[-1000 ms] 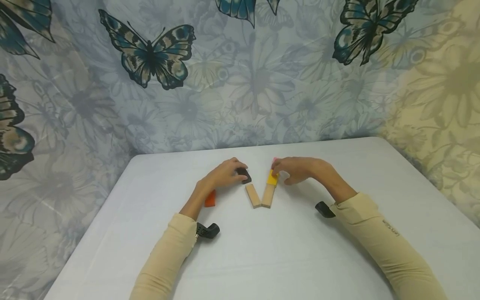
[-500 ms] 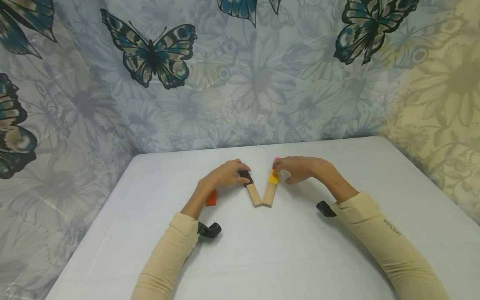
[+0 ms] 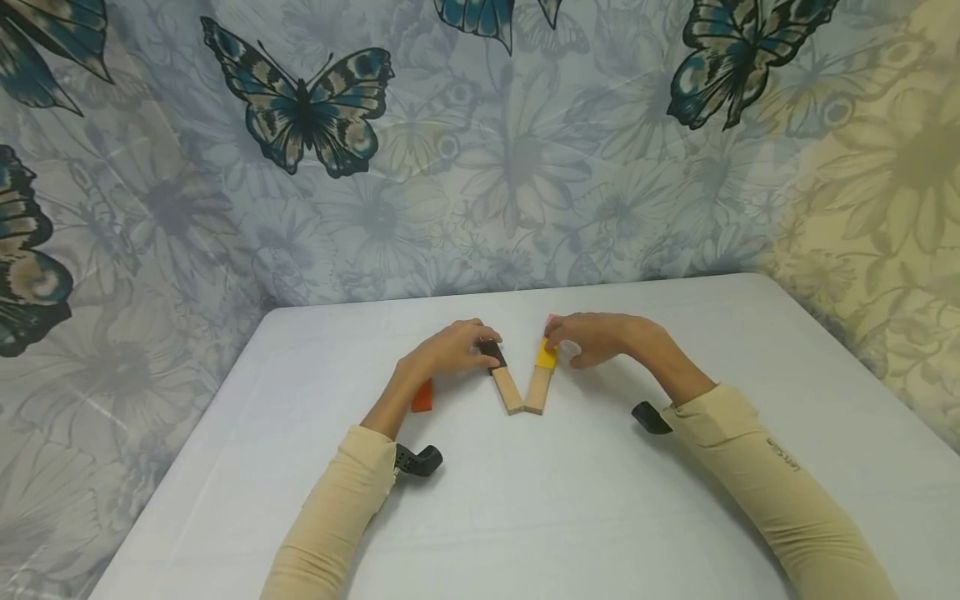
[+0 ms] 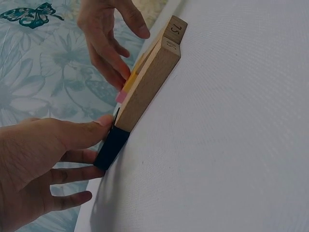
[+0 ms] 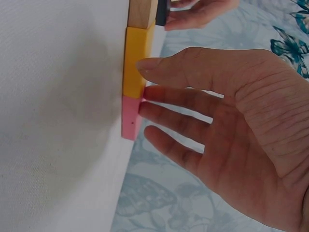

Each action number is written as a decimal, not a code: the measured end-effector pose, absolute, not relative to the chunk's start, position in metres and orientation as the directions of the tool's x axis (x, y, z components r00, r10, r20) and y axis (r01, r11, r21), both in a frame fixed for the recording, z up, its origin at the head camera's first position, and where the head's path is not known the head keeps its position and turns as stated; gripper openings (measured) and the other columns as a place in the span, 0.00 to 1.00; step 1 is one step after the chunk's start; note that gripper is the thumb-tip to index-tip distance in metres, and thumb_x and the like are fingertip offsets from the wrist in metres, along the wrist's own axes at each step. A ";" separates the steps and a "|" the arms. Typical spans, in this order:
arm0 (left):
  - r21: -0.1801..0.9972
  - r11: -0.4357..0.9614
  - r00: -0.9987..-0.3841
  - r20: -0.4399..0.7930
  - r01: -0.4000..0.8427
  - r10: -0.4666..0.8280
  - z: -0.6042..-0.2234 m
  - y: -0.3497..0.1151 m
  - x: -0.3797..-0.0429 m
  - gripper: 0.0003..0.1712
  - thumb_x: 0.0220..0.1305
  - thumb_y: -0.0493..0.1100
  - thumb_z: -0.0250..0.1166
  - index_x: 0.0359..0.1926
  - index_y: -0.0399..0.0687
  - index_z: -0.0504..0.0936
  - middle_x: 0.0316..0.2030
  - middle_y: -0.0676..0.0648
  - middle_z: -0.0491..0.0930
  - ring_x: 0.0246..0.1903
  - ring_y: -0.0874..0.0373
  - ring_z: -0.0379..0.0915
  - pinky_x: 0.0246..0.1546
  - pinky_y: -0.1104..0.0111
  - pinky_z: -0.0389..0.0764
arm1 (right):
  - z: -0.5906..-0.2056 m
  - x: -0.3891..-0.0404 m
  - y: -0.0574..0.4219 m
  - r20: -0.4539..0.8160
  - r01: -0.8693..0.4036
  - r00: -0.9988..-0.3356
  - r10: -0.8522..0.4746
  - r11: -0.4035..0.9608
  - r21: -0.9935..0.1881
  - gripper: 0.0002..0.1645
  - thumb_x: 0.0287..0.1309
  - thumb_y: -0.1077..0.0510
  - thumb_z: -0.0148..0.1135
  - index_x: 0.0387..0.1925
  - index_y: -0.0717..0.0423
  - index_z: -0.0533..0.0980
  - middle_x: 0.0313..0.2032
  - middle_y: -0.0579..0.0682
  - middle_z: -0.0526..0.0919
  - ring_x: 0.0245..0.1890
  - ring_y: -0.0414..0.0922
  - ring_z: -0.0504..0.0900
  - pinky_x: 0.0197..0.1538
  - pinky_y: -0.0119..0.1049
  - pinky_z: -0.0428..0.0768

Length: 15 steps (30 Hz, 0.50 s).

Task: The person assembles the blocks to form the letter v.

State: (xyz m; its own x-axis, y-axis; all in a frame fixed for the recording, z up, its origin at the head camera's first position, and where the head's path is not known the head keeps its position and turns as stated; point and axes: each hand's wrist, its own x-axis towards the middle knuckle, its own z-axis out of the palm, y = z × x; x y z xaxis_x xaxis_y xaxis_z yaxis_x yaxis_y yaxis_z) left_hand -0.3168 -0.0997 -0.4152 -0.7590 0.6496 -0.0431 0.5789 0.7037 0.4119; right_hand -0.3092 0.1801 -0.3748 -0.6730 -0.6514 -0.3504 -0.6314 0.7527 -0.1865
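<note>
Two plain wooden blocks [image 3: 507, 390] form a V on the table, their near ends meeting; the left wrist view shows numbers on these ends. My left hand [image 3: 453, 346] pinches a black block [image 4: 112, 147] between thumb and fingers, against the far end of the left plain block. On the right arm of the V, a yellow block [image 5: 136, 60] follows the plain one, then a pink block [image 5: 130, 118]. My right hand [image 3: 600, 337] touches the yellow and pink blocks with fairly straight fingertips. Its thumb is apart from the blocks in the left wrist view.
An orange block [image 3: 422, 397] lies beside my left wrist, partly hidden by it. The white table [image 3: 525, 500] reaches back to a butterfly-patterned cloth [image 3: 480, 208]. Black wrist devices [image 3: 418, 461] stick out from both sleeves.
My left hand has moved the black block slightly right and nearer, closing its gap to the left plain block. The right hand stays at the yellow and pink blocks.
</note>
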 end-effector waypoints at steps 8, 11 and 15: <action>0.397 0.712 -0.765 -0.037 0.579 0.643 -0.412 -0.100 -0.315 0.27 0.72 0.52 0.68 0.67 0.46 0.81 0.55 0.43 0.83 0.54 0.51 0.79 0.61 0.58 0.81 | -0.374 -0.309 0.180 -0.344 -0.634 -0.671 -0.657 0.749 -0.195 0.25 0.65 0.64 0.68 0.63 0.55 0.81 0.71 0.58 0.75 0.72 0.60 0.72 0.75 0.59 0.72; 0.392 0.714 -0.766 -0.032 0.581 0.642 -0.412 -0.100 -0.315 0.27 0.72 0.51 0.68 0.66 0.45 0.81 0.55 0.43 0.84 0.56 0.50 0.80 0.62 0.57 0.81 | -0.374 -0.309 0.180 -0.345 -0.632 -0.671 -0.656 0.750 -0.198 0.25 0.65 0.64 0.68 0.63 0.55 0.81 0.71 0.58 0.75 0.72 0.60 0.73 0.75 0.59 0.72; 0.387 0.709 -0.760 -0.030 0.590 0.649 -0.412 -0.100 -0.316 0.27 0.72 0.51 0.69 0.65 0.44 0.82 0.53 0.43 0.84 0.52 0.52 0.79 0.59 0.58 0.81 | -0.375 -0.309 0.180 -0.345 -0.630 -0.672 -0.655 0.751 -0.199 0.24 0.65 0.64 0.68 0.63 0.54 0.81 0.71 0.57 0.75 0.72 0.59 0.73 0.75 0.58 0.72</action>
State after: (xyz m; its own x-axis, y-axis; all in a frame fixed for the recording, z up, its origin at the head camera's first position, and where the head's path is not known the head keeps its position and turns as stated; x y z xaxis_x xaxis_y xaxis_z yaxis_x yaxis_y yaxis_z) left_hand -0.3162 -0.1000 -0.4125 -0.7601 0.6491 -0.0301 0.5900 0.7087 0.3869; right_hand -0.3090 0.1799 -0.3745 -0.6723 -0.6551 -0.3447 -0.6299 0.7509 -0.1985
